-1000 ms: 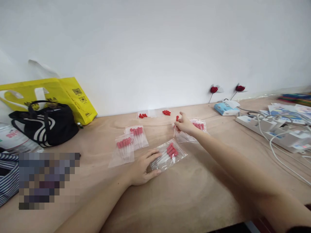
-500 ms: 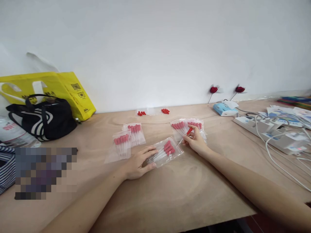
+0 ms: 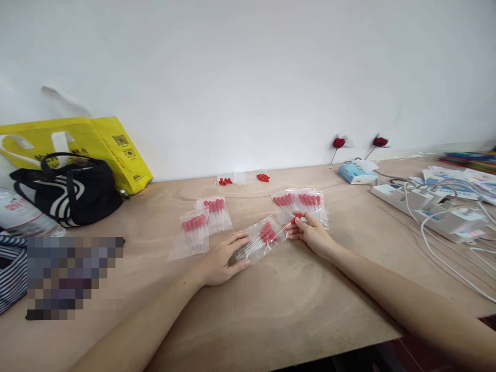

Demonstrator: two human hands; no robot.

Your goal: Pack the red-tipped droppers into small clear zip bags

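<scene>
In the head view the left hand (image 3: 220, 262) lies flat, fingers spread, pressing the near end of a clear bag of droppers (image 3: 262, 240) on the wooden table (image 3: 294, 305). The right hand (image 3: 313, 232) pinches a red-capped dropper (image 3: 296, 219) at the bag's open far end, just before two filled bags (image 3: 300, 204)

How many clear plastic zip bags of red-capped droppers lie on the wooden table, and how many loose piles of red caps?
Clear plastic zip bags of red-capped droppers: 5
Loose piles of small red caps: 2
Total: 7
</scene>
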